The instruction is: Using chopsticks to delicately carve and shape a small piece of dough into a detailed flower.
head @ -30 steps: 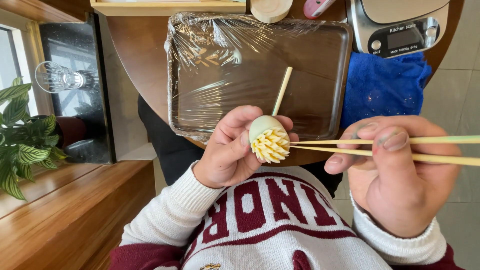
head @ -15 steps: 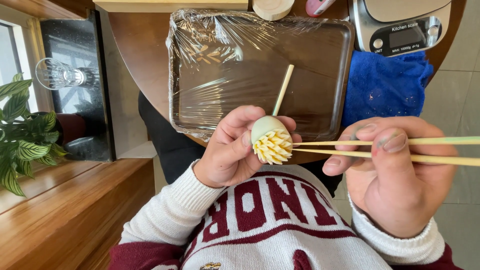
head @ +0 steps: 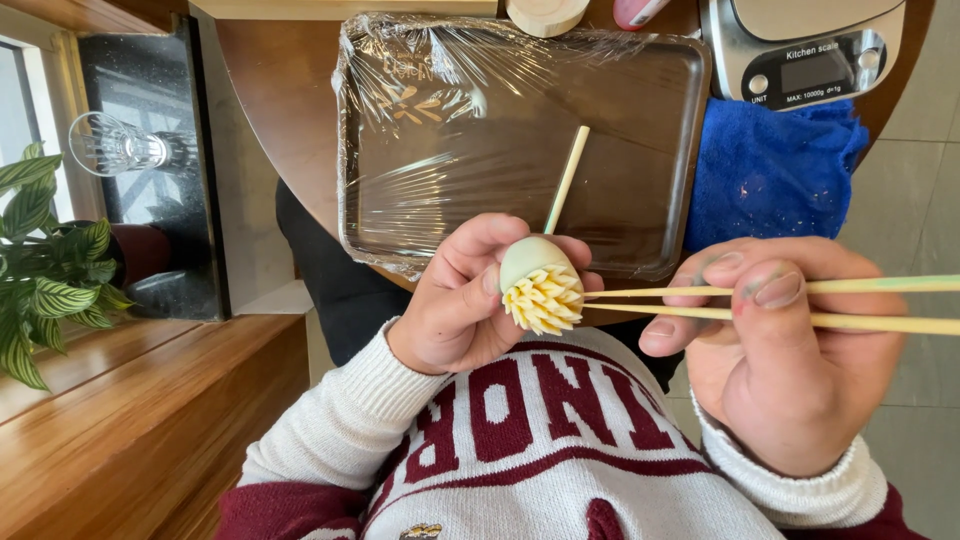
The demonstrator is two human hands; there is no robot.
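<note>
While the view looks down from the person's head, a green plant (head: 40, 270) with striped leaves shows at the far left, and an upside-down clear glass (head: 110, 145) sits on a dark shelf (head: 150, 160) just past it. A wooden ledge (head: 130, 420) runs below them.

Next comes the round brown counter (head: 280, 90). A metal tray (head: 520, 140) wrapped in shiny plastic film lies near its front edge, and a thin pale stick (head: 567, 178) rests on the film.

The left hand (head: 460, 300) is held up in front of the counter's front edge, just over the person's white and dark red sweater (head: 530, 440). Its palm faces the chest and its fingers curl around a small dough ball (head: 538, 285). The ball is pale green on top and has many little yellow petals cut into it. The thumb and fingertips pinch it from both sides, so it is up in the air, not on the counter.

To the right, the right hand (head: 790, 350) is closed around a pair of pale chopsticks (head: 760, 305). The thumb presses on top. The chopstick tips point left and touch the yellow petals.

Behind that hand, a blue cloth (head: 770, 170) lies on the counter's right side, and a silver kitchen scale (head: 810, 50) sits at the far edge beside it.
</note>
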